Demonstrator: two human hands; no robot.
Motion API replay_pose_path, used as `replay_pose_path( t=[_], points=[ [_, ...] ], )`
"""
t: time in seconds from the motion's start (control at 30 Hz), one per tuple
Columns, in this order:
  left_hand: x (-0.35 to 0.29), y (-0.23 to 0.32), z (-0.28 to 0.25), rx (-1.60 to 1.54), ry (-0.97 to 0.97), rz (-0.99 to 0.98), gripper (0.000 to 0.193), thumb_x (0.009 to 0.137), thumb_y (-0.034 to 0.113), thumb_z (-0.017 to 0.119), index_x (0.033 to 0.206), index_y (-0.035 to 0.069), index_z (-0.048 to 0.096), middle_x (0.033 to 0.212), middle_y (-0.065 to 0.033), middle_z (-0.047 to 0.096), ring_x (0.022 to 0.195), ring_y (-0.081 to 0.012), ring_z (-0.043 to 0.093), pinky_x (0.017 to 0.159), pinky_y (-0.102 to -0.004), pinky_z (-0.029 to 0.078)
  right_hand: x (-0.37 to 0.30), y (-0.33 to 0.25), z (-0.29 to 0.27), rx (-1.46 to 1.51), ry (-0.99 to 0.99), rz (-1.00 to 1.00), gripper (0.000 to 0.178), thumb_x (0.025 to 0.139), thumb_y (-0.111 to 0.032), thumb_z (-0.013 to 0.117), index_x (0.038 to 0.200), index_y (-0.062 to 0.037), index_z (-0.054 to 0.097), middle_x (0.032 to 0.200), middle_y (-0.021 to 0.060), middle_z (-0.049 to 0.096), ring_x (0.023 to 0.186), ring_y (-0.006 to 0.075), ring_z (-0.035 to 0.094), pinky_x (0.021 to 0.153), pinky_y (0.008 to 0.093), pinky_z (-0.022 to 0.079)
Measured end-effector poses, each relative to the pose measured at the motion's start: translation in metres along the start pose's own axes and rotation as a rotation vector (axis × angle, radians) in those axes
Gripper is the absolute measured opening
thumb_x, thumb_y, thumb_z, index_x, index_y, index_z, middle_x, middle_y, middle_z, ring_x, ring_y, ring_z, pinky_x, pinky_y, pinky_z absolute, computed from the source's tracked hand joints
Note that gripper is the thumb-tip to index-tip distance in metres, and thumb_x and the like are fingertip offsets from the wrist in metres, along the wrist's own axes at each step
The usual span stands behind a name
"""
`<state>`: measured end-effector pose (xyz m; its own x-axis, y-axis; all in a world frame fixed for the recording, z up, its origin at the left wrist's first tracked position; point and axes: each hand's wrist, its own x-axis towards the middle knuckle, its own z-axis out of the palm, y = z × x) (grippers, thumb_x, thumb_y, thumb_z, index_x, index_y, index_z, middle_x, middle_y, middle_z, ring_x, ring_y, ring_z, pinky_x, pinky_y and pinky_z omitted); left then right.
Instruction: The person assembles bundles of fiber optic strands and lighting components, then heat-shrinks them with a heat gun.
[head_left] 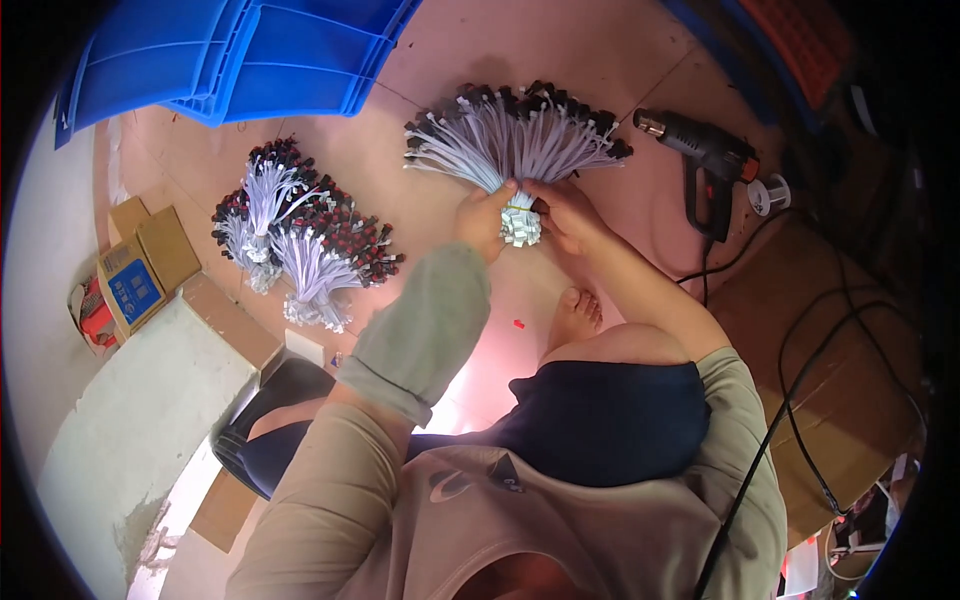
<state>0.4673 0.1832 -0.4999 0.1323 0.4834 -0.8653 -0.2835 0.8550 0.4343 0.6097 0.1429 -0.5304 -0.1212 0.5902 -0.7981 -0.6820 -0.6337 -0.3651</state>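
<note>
A large bundle of white cables (500, 140) fans out on the floor in front of me, with black ends spread along its far side. Its gathered near end shows white connectors (520, 226), and a thin yellowish band circles the neck. My left hand (482, 222) is closed around the left side of that neck, thumb on top. From the right, my right hand (568, 213) grips the same neck, its fingers partly hidden. To the left lie several smaller cable bundles (310, 260) with black and red ends.
A black heat gun (700, 160) lies at the right beside a wire spool (769, 195). Blue plastic crates (300, 60) stand at the far left. Cardboard boxes (150, 265) sit at the left, and a large one (840, 370) at the right has black cords over it. A small red piece (519, 324) is on the floor.
</note>
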Motion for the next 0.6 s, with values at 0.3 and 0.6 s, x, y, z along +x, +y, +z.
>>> replay_pose_path(
  t=[0.3,0.6],
  points=[
    [-0.007,0.009,0.01,0.035,0.21,0.031,0.028,0.088,0.016,0.075,0.098,-0.003,0.058,0.082,-0.0126,0.061,0.064,-0.0257,0.063,0.055,-0.042,0.052,0.001,0.007,-0.012,-0.026,0.236,0.041,0.02,0.09,-0.016,0.072,0.104,-0.003,0.066,0.089,0.0071,0.068,0.073,0.0164,0.067,0.066,0.0278,0.061],
    [0.024,-0.006,-0.059,-0.173,-0.107,-0.066,0.022,0.092,0.02,0.07,0.104,0.004,0.061,0.086,-0.0062,0.059,0.076,-0.0207,0.06,0.066,-0.0358,0.049,0.002,0.012,-0.018,0.198,0.211,-0.019,0.019,0.09,-0.003,0.062,0.109,0.0009,0.062,0.098,0.013,0.069,0.084,0.0241,0.071,0.069,0.0321,0.062]
  ],
)
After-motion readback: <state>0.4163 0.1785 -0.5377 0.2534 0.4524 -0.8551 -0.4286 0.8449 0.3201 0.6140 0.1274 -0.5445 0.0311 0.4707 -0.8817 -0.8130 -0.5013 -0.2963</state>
